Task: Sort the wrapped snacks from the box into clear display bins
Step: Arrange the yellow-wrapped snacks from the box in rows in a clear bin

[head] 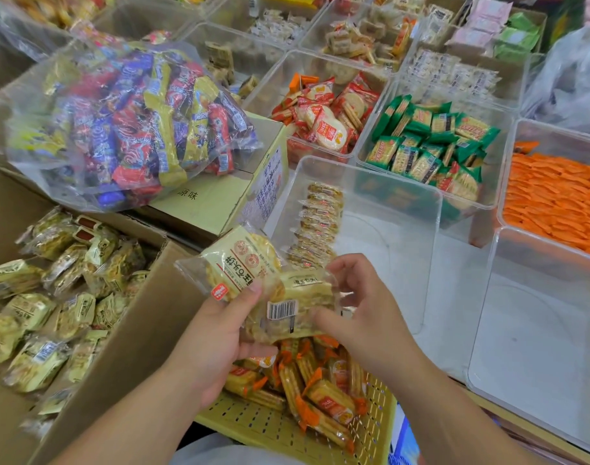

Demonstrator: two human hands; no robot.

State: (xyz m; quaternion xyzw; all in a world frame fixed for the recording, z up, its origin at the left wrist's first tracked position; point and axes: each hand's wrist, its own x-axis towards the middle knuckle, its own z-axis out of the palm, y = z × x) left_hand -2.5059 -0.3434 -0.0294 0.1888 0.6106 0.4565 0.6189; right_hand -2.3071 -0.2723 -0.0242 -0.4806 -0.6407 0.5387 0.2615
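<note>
My left hand (220, 333) grips a small stack of pale yellow wrapped cracker packs (253, 280), thumb on top. My right hand (354, 307) touches the right end of the same packs, fingers curled round one of them. Both hands hover just in front of a clear display bin (404, 203) that holds one upright row of the same packs (320, 219) along its left wall. The open cardboard box (142, 330) at my left holds several more yellow packs (52, 313).
A yellow slotted basket (270, 427) with orange-trimmed crackers lies under my hands. A big clear bag of mixed snacks (129, 122) rests on a closed carton. Filled bins stand behind: red packs (324, 115), green packs (431, 146), orange packs (555, 199). A clear bin (538, 330) stands right.
</note>
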